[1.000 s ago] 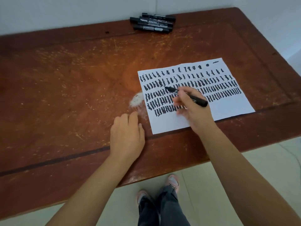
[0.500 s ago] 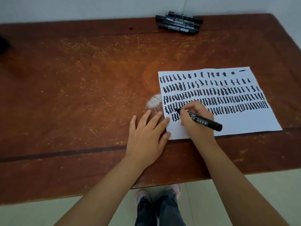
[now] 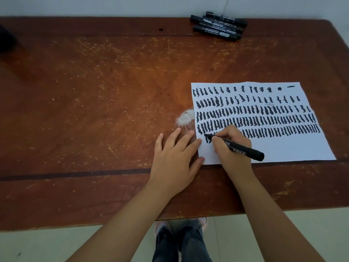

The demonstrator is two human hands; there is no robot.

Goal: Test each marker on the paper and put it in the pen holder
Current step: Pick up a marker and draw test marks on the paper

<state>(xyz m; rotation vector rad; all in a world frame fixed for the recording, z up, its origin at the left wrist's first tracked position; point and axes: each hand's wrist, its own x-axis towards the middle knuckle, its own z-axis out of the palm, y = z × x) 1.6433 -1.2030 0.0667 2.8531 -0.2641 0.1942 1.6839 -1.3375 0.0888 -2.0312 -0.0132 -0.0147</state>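
A black marker is gripped in the right hand, fingers curled round the barrel near the tip, and the tip is pressed to the paper at the start of a sixth row of marks. The capped rear end is angled out to the right, past the knuckles. Five full rows of black squiggles are seen on the sheet beyond the right hand, and a few fresh marks are laid down just left of the tip.

The left hand is laid flat, fingers straight and slightly spread, just beside the right hand. Its index fingertip and thumb are rested on the sheet's left edge, while the other fingers are set on the table. A pale worn patch in the wood is seen just beyond the left fingertips.

Well beyond both hands, at the table's far edge by the wall, a pile of markers is laid; four or five can be counted, though the stacking makes the number uncertain. One sheet of paper is in view. At the far left edge of the table a dark object is partly cut off by the frame and cannot be identified. Below the table edge, two legs and shoes are seen on a pale floor.
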